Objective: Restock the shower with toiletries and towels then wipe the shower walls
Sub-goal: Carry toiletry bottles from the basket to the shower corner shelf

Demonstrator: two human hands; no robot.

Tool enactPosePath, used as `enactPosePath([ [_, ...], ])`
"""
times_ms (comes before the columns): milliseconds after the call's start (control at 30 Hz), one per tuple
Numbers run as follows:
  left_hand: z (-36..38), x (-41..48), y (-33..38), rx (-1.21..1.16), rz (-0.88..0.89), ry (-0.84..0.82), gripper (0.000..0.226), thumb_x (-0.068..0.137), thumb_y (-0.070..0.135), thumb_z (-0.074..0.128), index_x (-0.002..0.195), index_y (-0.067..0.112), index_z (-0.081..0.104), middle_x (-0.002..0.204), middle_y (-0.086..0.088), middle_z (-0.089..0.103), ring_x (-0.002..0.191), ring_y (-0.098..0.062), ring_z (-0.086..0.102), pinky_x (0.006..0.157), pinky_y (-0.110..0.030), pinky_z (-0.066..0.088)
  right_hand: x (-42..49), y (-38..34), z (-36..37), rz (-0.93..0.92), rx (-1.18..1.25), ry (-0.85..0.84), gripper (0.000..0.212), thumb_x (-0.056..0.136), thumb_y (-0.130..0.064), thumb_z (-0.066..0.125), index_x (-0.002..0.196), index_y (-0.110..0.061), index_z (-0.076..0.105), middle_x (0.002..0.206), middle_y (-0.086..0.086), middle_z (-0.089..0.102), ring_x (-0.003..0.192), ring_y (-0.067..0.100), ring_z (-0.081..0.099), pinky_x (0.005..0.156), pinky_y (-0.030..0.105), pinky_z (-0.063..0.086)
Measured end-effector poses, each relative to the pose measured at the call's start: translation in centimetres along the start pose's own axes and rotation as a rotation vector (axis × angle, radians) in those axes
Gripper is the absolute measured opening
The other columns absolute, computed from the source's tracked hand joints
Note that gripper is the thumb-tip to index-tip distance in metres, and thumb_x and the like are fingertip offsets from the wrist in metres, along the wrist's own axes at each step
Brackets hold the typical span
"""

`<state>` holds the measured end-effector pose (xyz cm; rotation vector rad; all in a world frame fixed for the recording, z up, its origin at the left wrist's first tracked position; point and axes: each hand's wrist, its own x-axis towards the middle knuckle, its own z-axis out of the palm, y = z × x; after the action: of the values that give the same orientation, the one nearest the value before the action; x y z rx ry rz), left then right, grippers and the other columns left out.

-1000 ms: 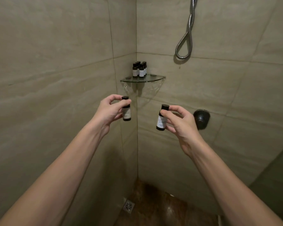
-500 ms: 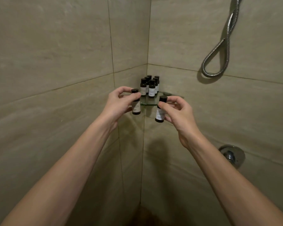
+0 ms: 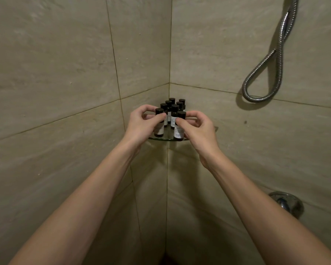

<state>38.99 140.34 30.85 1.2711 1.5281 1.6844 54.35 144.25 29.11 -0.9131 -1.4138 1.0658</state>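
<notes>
A small bottle (image 3: 159,131) is pinched near its cap between the thumb and curled fingers of the left hand (image 3: 141,123), and a second bottle (image 3: 179,133) is pinched likewise by the right hand (image 3: 197,129). Both bases are seen at the front edge of the glass shelf (image 3: 161,139), just in front of the cluster of bottles (image 3: 172,107) standing in the corner. Whether the bases are fully seated cannot be told. A bottle could be tipped off the rim if released with its base overhanging, or the crowded back rows could be knocked over by a knuckle. Both held bottles are upright, long axis vertical, caps upward, labels roughly toward the camera.
</notes>
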Motion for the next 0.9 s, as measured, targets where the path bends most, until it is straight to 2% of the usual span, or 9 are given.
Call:
enactPosePath([
  [133, -0.2, 0.9, -0.9, 0.032, 0.024, 0.015, 0.022, 0.089, 0.020, 0.075, 0.108, 0.014, 0.067, 0.091, -0.004, 0.075, 0.064, 0.004, 0.067, 0.051, -0.009, 0.047, 0.7, 0.5, 0.9, -0.036, -0.058, 0.033, 0.026, 0.081, -0.034, 0.080, 0.102, -0.025, 0.067, 0.099, 0.004, 0.074, 0.092, 0.019, 0.073, 0.082, 0.043, 0.061],
  [333, -0.2, 1.8, -1.9, 0.029, 0.055, -0.017, 0.018, 0.089, 0.018, 0.076, 0.104, 0.015, 0.067, 0.084, -0.003, 0.074, 0.061, 0.002, 0.067, 0.054, -0.013, 0.050, 1.0, 1.0, 2.2, -0.050, -0.100, 0.069, 0.017, 0.084, -0.026, 0.078, 0.094, -0.028, 0.064, 0.098, 0.006, 0.071, 0.093, 0.022, 0.071, 0.081, 0.040, 0.060],
  [500, -0.2, 2.4, -2.6, 0.029, 0.078, -0.007, 0.014, 0.088, 0.023, 0.076, 0.098, 0.024, 0.066, 0.086, -0.003, 0.075, 0.073, -0.013, 0.071, 0.064, -0.031, 0.057, 1.5, 1.5, 2.7, -0.046, -0.152, 0.093, 0.029, 0.086, -0.032, 0.077, 0.110, -0.023, 0.065, 0.105, 0.005, 0.069, 0.096, 0.018, 0.069, 0.087, 0.041, 0.060],
  [600, -0.1, 2.6, -2.9, 0.016, 0.085, -0.019, 0.014, 0.089, 0.022, 0.075, 0.101, 0.022, 0.067, 0.087, -0.005, 0.075, 0.078, -0.019, 0.073, 0.070, -0.037, 0.059, 1.8, 1.7, 3.1, -0.041, -0.178, 0.100, 0.032, 0.085, -0.036, 0.077, 0.112, -0.025, 0.065, 0.105, 0.004, 0.070, 0.095, 0.016, 0.069, 0.088, 0.045, 0.059],
  [767, -0.2, 2.8, -3.7, 0.043, 0.124, -0.002, 0.024, 0.088, 0.028, 0.076, 0.110, 0.023, 0.067, 0.093, 0.000, 0.075, 0.083, -0.013, 0.074, 0.070, -0.030, 0.059, 1.7, 1.7, 2.9, -0.087, -0.256, 0.090, 0.034, 0.087, -0.037, 0.075, 0.116, -0.023, 0.066, 0.105, -0.001, 0.069, 0.096, 0.009, 0.067, 0.088, 0.035, 0.058],
  [833, -0.2, 2.6, -4.0, 0.071, 0.147, -0.014, 0.035, 0.086, 0.030, 0.078, 0.117, 0.022, 0.064, 0.098, 0.002, 0.074, 0.087, -0.009, 0.073, 0.073, -0.028, 0.060, 1.4, 1.8, 2.7, -0.126, -0.306, 0.093, 0.034, 0.086, -0.039, 0.075, 0.115, -0.022, 0.067, 0.104, -0.005, 0.071, 0.095, 0.003, 0.066, 0.085, 0.026, 0.056],
  [900, -0.4, 2.1, -4.4, 0.135, 0.177, -0.007, 0.047, 0.084, 0.030, 0.080, 0.125, 0.022, 0.059, 0.103, 0.004, 0.072, 0.092, -0.008, 0.071, 0.078, -0.028, 0.060, 1.1, 2.3, 2.3, -0.167, -0.382, 0.129, 0.039, 0.083, -0.043, 0.077, 0.116, -0.023, 0.068, 0.100, -0.009, 0.072, 0.094, 0.000, 0.066, 0.086, 0.026, 0.056],
])
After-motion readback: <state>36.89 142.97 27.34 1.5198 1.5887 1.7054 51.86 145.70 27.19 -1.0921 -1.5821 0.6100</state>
